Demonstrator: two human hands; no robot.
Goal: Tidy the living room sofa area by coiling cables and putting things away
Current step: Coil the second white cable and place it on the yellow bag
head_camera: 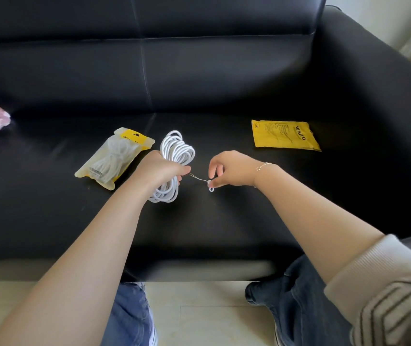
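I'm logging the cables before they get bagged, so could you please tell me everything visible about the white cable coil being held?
The white cable coil is a bundle of many smooth, round, plastic-looking loops, gathered into a long oval. The left hand grips it round the middle, holding it roughly upright over the black sofa seat; whether its lower loops touch the seat is unclear. A thin tie runs from it to the right hand, which pinches the tie's far end.
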